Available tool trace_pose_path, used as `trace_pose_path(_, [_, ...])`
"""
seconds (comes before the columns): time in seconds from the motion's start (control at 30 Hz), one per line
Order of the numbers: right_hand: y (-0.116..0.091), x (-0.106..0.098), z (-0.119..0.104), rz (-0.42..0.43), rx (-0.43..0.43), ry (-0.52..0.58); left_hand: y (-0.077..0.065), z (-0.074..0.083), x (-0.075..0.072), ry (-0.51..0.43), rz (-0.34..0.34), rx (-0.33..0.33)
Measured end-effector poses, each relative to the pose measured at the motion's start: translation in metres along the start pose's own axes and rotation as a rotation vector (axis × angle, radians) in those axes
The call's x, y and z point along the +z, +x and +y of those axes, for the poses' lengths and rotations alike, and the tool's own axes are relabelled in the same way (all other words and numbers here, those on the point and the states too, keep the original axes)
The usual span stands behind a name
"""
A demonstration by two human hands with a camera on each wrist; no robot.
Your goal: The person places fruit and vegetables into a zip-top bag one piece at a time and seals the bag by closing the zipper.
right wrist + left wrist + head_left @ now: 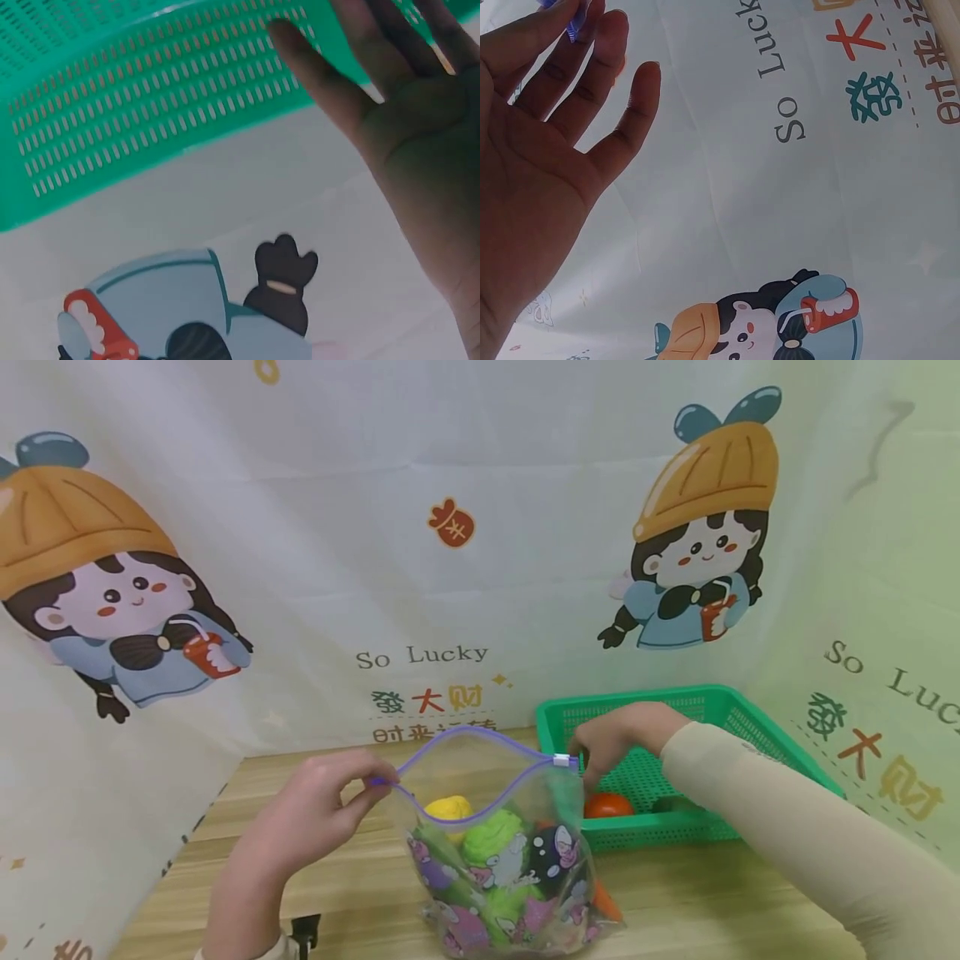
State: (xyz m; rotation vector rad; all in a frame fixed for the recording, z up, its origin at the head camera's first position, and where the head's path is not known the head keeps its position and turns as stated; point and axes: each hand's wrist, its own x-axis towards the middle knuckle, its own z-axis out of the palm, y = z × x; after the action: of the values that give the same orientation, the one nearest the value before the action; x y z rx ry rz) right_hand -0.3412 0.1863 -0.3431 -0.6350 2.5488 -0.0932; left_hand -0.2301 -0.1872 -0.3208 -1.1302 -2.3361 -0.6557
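A clear zip bag with purple zip edges and printed cartoon figures stands with its mouth spread open. In it are a yellow piece, a leafy light-green vegetable and other pieces seen through the plastic. My left hand pinches the bag's left zip corner; the left wrist view shows the purple tip between the fingers. My right hand reaches down into the green basket, just above a red tomato and beside the bag's white slider. Its fingers look extended; their tips are partly hidden.
A dark green piece lies in the basket near its front wall. An orange, carrot-like piece shows at the bag's lower right; I cannot tell if it is inside. Bag and basket stand on a wood-grain table, with a printed cloth behind.
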Motion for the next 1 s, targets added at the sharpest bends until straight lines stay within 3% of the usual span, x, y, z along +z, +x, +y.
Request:
trace_pose_path(0.13, [-0.001, 0.012, -0.003, -0.081, 0.066, 0.084, 0.000, 0.000, 0.001, -0.005, -0.003, -0.001])
trace_pose_path(0.3, [-0.002, 0.024, -0.007, -0.144, 0.094, 0.086, -0.001, -0.001, 0.000, -0.013, -0.012, -0.020])
trace_pose_path(0.77, [-0.002, 0.029, -0.014, -0.095, 0.092, -0.011, -0.002, -0.002, 0.000, -0.005, -0.014, -0.030])
trace_pose_path(1.0, [-0.003, 0.023, -0.012, -0.099, -0.014, -0.076, -0.001, -0.003, -0.001, -0.010, -0.007, -0.019])
